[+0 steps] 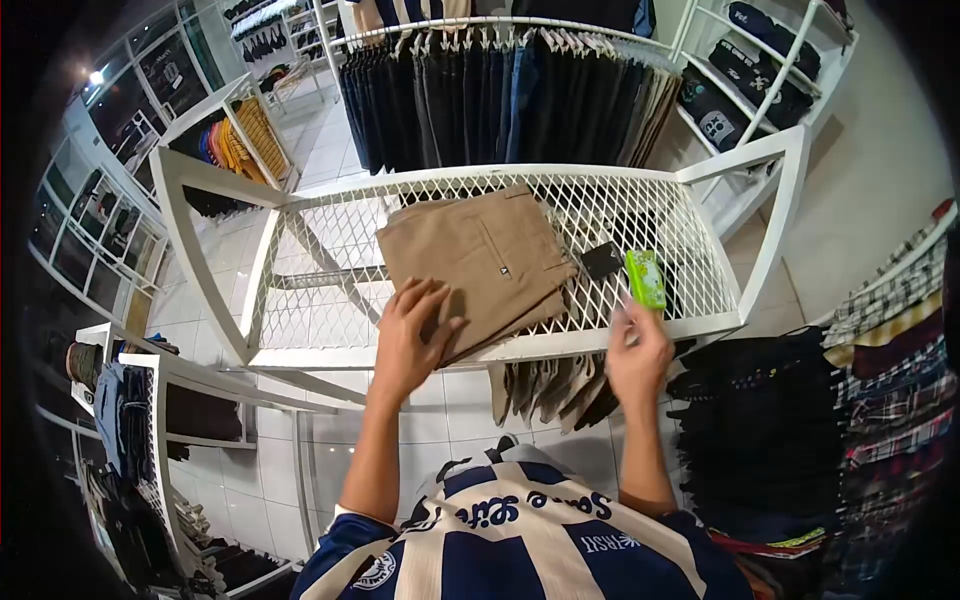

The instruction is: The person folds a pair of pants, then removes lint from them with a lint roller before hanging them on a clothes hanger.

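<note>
Folded tan trousers [475, 265] lie on the white mesh rack top [330, 228], with a welt pocket and small dark label showing. My left hand [412, 330] rests on their near left corner, fingers spread and thumb apart. To the right of the trousers, a dark square tag [601, 261] is on the mesh. Beside it is a bright green packet [645, 280]. Just below that packet, my right hand [640, 350] has its fingers curled in a pinch. Its fingertips are blurred, and a pale bit at them is too small to name.
White raised bars frame both ends of the rack. Behind it hangs a long row of dark trousers [500, 95]. Several garments [560, 390] hang beneath the front edge. Dark clothes [760, 430] and checked shirts [895, 400] stand close on the right; a white shelf unit [205, 400] is at left.
</note>
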Demonstrator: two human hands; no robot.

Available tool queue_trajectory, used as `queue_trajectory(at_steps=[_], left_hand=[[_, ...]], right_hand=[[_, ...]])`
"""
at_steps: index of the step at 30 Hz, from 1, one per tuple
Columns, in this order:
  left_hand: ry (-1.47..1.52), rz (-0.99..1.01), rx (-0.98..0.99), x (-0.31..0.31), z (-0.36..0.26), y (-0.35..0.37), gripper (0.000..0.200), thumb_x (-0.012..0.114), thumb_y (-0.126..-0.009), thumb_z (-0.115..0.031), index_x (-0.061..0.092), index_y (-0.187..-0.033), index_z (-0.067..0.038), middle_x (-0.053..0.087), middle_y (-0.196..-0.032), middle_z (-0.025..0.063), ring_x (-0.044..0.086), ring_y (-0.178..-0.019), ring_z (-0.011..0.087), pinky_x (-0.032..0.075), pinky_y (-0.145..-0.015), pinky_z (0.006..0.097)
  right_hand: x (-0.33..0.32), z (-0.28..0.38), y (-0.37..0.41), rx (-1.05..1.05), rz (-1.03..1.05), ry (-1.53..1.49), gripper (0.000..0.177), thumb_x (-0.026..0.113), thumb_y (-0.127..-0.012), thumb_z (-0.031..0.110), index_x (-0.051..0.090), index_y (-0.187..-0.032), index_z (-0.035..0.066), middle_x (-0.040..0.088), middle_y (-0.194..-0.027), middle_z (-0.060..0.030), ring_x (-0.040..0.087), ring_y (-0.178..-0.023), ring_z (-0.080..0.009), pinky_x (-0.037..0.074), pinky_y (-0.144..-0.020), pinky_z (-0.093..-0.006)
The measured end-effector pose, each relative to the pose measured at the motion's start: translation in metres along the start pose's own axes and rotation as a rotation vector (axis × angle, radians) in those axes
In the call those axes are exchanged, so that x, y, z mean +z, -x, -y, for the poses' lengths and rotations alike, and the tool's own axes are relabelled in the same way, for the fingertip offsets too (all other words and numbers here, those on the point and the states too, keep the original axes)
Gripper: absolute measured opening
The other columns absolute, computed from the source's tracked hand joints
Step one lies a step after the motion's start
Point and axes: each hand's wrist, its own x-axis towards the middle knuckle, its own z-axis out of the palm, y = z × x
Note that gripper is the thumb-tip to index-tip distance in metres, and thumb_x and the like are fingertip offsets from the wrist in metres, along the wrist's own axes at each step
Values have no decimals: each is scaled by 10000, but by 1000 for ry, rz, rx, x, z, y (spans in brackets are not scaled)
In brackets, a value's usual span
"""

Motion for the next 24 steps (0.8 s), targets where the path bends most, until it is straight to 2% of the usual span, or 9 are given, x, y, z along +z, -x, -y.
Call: queue_trajectory(at_steps=[2, 5, 10, 13, 14, 17, 19, 22, 24], left_hand=[[-66, -33, -29, 7, 5, 21, 372, 700, -936, -212, 694, -1275, -60, 584, -1424, 183, 450, -1400, 396, 379, -1141, 492], [-97, 3, -46, -2, 12, 25, 436, 687, -929, -291, 674, -1322, -102, 558, -1459, 172, 412, -1432, 393, 319, -1175, 521], [-251, 64, -13, 2, 28, 23, 666, 628, -908, -515, 547, -1470, -168, 439, -1576, 125, 342, -1484, 374, 263, -1186, 584], [-243, 61, -12, 2, 29, 23, 678, 592, -923, -518, 513, -1501, -174, 398, -1602, 142, 329, -1491, 378, 251, -1194, 578], [-234, 72, -15, 1, 29, 25, 687, 583, -925, -519, 497, -1514, -176, 387, -1608, 149, 325, -1492, 380, 246, -1196, 576], [-253, 91, -30, 5, 33, 28, 753, 545, -934, -527, 429, -1543, -99, 362, -1620, 162, 296, -1511, 371, 222, -1207, 578], [-260, 121, -23, 3, 34, 25, 807, 506, -943, -520, 372, -1554, -10, 335, -1632, 173, 263, -1531, 358, 203, -1215, 590], [-285, 164, -37, 1, 32, 23, 806, 512, -935, -511, 376, -1551, -9, 341, -1627, 179, 270, -1527, 358, 202, -1212, 599], [-245, 159, -54, 0, 32, 21, 812, 522, -923, -509, 384, -1546, -6, 355, -1618, 184, 278, -1523, 359, 199, -1210, 605]], right_hand=[[2, -31, -47, -291, -228, 594, 435, 689, -948, 236, 636, -1347, 69, 618, -1235, -191, 598, -1145, -348, 486, -956, -448], [19, -64, -68, -101, -24, 597, 479, 637, -983, 297, 582, -1410, 89, 526, -1344, -202, 486, -1268, -382, 406, -1035, -507], [30, -46, -74, -66, -11, 664, 435, 573, -1024, 236, 570, -1423, 63, 557, -1270, -222, 535, -1189, -384, 435, -1007, -495], [40, -4, -56, -255, -158, 406, 439, 541, -1036, 214, 547, -1449, 65, 561, -1227, -225, 565, -1141, -379, 455, -984, -492], [44, 32, -44, -174, -19, 216, 451, 524, -1043, 219, 528, -1471, 76, 565, -1213, -220, 585, -1112, -359, 487, -955, -475], [90, 93, -7, -495, 252, 41, 511, 669, -973, 250, 553, -1437, 70, 568, -1241, -207, 588, -1109, -361, 495, -959, -474], [124, 98, 16, -655, 391, 98, 568, 763, -885, 244, 599, -1402, 75, 586, -1290, -174, 567, -1130, -348, 467, -994, -454], [126, 80, -3, -652, 418, 324, 546, 761, -885, 277, 621, -1388, 118, 590, -1297, -152, 568, -1116, -331, 472, -966, -434], [123, 38, -46, -596, 215, 462, 452, 722, -913, 293, 661, -1330, 128, 579, -1271, -170, 557, -1104, -342, 450, -957, -467]])
